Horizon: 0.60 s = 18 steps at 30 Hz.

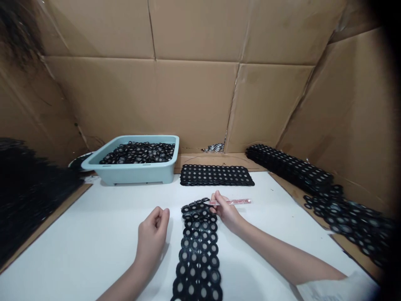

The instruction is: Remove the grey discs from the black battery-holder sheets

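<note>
A long strip of black rings with grey centres (199, 251), joined in rows, runs from the bottom edge up the middle of the white table; its far end is folded and slightly raised. My right hand (224, 211) is at that far end, closed around a slim clear tool with pink-red markings (239, 201). The tool's narrow tip points left over the rings. To the left of the strip, apart from it, my left hand (152, 234) is closed with the thumb against the curled fingers. Whatever it may hold is hidden.
A light blue basin (140, 173) full of loose black rings stands at the back left. Behind the strip lies a flat ring panel (217, 174). Stacked ring panels (291, 167) and looser ring pieces (354, 217) line the right. Cardboard walls (194, 92) enclose the white table (94, 234).
</note>
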### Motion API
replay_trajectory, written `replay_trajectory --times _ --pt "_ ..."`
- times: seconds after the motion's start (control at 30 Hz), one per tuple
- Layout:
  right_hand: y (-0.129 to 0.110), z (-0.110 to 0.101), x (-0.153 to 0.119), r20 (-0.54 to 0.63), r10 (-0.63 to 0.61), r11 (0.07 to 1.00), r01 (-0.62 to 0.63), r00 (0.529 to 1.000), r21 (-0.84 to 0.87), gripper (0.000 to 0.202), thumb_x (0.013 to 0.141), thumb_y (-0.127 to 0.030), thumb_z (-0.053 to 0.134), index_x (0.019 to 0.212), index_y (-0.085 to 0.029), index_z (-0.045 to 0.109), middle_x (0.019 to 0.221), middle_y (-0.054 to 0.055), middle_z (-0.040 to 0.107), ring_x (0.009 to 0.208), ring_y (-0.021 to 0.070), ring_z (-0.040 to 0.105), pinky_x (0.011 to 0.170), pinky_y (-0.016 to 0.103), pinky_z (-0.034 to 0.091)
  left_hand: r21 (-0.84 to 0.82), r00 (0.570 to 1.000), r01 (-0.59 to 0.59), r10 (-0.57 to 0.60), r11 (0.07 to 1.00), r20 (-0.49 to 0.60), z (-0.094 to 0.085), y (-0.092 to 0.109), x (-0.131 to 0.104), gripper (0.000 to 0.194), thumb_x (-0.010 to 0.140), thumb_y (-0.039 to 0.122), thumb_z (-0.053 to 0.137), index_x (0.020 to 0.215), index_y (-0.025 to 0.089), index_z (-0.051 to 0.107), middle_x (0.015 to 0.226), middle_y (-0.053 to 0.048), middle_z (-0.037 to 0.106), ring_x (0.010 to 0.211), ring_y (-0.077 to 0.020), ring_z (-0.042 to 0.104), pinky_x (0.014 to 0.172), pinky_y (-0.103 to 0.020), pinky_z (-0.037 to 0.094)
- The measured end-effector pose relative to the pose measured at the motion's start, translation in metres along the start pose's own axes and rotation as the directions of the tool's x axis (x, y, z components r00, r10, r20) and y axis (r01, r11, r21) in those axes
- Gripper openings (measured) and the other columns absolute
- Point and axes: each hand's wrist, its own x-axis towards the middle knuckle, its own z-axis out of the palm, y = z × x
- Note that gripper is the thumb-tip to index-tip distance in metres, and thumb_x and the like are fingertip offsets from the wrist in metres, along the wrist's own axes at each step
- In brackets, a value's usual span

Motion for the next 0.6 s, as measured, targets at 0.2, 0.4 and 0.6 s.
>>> replay_trajectory --times 0.2,0.4,0.6 --pt "0.0 0.0 0.001 0.006 -0.002 1.0 0.002 1.0 -0.012 0.046 0.068 -0.06 0.051 0.057 -0.017 0.041 0.052 -0.005 0.035 0.045 0.0079 0.035 0.047 0.023 0.019 -0.03 1.0 0.018 -0.018 0.999 0.002 0.0 -0.003 0.001 0.037 0.082 0.041 0.039 0.057 0.019 0.021 0.053 0.004 0.021 0.051 -0.0112 0.025 0.049 -0.023 0.022" --pt "0.004 0.004 -0.002 -0.039 0.014 0.997 -0.017 0.999 -0.081 0.042 0.072 -0.058 0.049 0.062 -0.018 0.041 0.052 -0.005 0.036 0.043 0.0071 0.024 0.045 0.023 0.009 -0.063 0.999 0.049 -0.048 0.997 0.018 0.0 -0.003 0.0 0.038 0.082 0.042 0.038 0.057 0.019 0.019 0.053 0.004 0.021 0.051 -0.0112 0.025 0.049 -0.023 0.021" --pt "0.0 0.011 -0.004 -0.077 -0.02 0.981 0.005 0.997 -0.193 0.044 0.07 -0.057 0.052 0.057 -0.018 0.038 0.047 -0.006 0.033 0.041 0.0062 0.02 0.045 0.024 0.007 -0.076 0.998 0.047 -0.044 0.996 0.043 0.0 -0.004 0.0 0.038 0.082 0.043 0.038 0.057 0.02 0.02 0.053 0.005 0.02 0.051 -0.0113 0.024 0.048 -0.023 0.022"
